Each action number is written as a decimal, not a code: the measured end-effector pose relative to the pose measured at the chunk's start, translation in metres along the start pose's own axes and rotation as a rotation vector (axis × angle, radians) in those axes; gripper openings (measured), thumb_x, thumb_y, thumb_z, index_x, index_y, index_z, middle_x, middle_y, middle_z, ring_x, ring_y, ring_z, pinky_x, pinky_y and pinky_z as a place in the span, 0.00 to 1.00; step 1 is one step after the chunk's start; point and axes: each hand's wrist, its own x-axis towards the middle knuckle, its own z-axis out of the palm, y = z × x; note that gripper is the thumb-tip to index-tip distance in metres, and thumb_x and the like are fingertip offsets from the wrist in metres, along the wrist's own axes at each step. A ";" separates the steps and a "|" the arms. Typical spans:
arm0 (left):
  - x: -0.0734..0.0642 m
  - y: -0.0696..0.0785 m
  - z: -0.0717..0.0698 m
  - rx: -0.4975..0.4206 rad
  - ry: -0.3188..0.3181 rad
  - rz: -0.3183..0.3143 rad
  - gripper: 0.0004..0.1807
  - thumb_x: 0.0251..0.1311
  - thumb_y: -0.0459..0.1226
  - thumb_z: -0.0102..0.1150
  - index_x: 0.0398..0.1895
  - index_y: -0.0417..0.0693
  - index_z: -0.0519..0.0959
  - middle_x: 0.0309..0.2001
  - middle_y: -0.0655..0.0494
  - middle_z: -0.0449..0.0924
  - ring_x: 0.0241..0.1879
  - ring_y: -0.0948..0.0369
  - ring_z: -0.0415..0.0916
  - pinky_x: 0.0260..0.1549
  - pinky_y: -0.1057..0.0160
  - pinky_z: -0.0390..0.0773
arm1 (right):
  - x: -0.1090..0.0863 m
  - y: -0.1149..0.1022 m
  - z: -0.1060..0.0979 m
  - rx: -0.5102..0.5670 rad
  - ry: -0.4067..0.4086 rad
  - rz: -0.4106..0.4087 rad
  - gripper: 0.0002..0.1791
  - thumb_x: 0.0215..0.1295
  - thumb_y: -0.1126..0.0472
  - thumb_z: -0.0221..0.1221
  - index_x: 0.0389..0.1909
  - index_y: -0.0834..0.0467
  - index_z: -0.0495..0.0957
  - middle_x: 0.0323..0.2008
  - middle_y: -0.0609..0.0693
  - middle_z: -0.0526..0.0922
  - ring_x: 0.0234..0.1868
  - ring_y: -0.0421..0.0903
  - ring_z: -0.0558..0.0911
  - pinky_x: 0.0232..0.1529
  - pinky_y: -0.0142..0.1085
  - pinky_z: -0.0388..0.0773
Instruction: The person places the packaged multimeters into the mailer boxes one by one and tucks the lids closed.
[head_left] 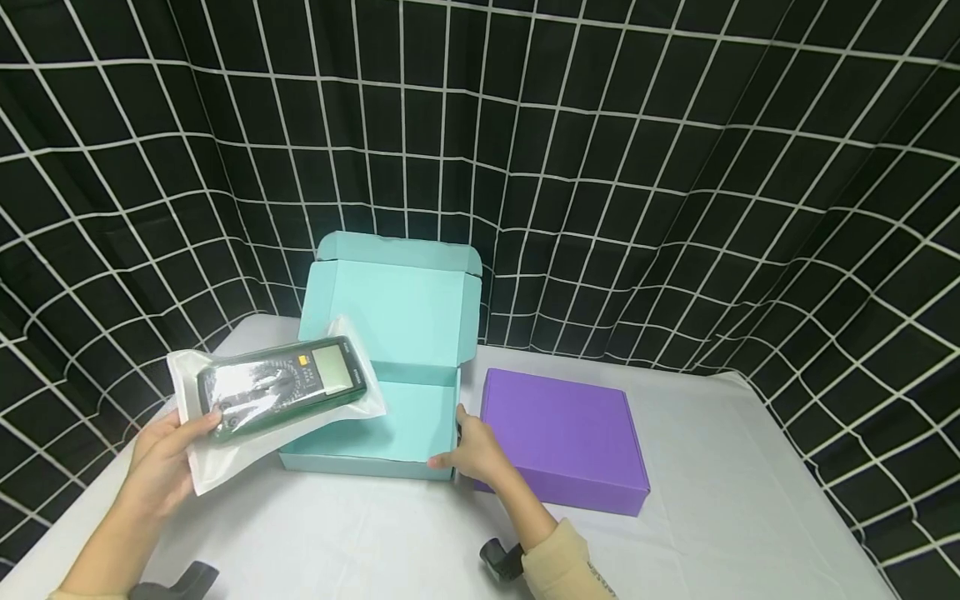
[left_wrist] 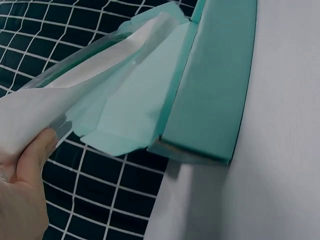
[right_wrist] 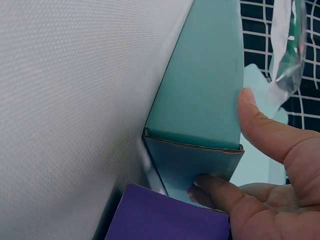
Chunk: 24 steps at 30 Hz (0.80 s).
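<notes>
My left hand [head_left: 159, 467] grips one end of a multimeter [head_left: 273, 383] in a clear-fronted, white-backed pouch, its thumb over the top face. The pouch is held up at a tilt, overlapping the left part of an open teal box [head_left: 360, 465] in the head view. From the left wrist, the white backing [left_wrist: 95, 70] shows, with the thumb near its lower edge. My right hand [head_left: 477, 450] holds the box's front right corner. In the right wrist view, the thumb lies at the front wall's upper edge and the fingers are against the side wall [right_wrist: 190, 160].
A closed purple box [head_left: 566, 433] stands right beside the teal one, close to my right hand. The teal lid [head_left: 397, 312] stands raised at the back. Behind the white-covered table [head_left: 720, 483] hangs a black curtain [head_left: 585, 167] with white grid lines.
</notes>
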 end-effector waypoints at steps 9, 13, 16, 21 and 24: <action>0.006 -0.005 0.014 0.143 -0.031 -0.092 0.39 0.71 0.29 0.46 0.67 0.15 0.32 0.44 0.73 0.79 0.42 0.70 0.81 0.41 0.67 0.83 | 0.000 0.000 0.000 -0.008 0.004 -0.009 0.55 0.44 0.66 0.76 0.67 0.81 0.52 0.66 0.74 0.62 0.67 0.66 0.64 0.64 0.55 0.66; 0.007 -0.008 0.017 0.115 -0.050 -0.102 0.29 0.70 0.27 0.45 0.68 0.21 0.50 0.44 0.69 0.80 0.42 0.67 0.82 0.40 0.64 0.84 | 0.000 0.001 0.001 -0.001 0.002 -0.013 0.55 0.44 0.66 0.76 0.67 0.81 0.52 0.66 0.74 0.62 0.67 0.66 0.64 0.65 0.55 0.66; 0.009 -0.010 0.020 0.094 -0.054 -0.111 0.19 0.69 0.26 0.46 0.61 0.32 0.64 0.43 0.66 0.81 0.42 0.65 0.83 0.40 0.63 0.84 | 0.000 0.001 0.001 -0.001 0.004 -0.012 0.56 0.44 0.66 0.76 0.67 0.81 0.52 0.66 0.74 0.62 0.67 0.66 0.64 0.65 0.55 0.66; 0.015 -0.012 0.027 0.141 -0.046 -0.151 0.32 0.67 0.25 0.49 0.67 0.17 0.47 0.41 0.69 0.82 0.41 0.67 0.82 0.41 0.65 0.84 | 0.000 0.001 0.000 -0.003 0.006 -0.014 0.55 0.44 0.66 0.76 0.67 0.81 0.52 0.65 0.74 0.62 0.67 0.66 0.64 0.65 0.56 0.65; 0.017 -0.013 0.030 0.144 -0.050 -0.170 0.31 0.66 0.25 0.49 0.66 0.18 0.49 0.41 0.68 0.82 0.41 0.66 0.82 0.41 0.65 0.84 | 0.000 0.001 0.000 -0.005 0.009 -0.020 0.55 0.44 0.66 0.76 0.67 0.81 0.52 0.65 0.74 0.63 0.66 0.66 0.65 0.65 0.56 0.66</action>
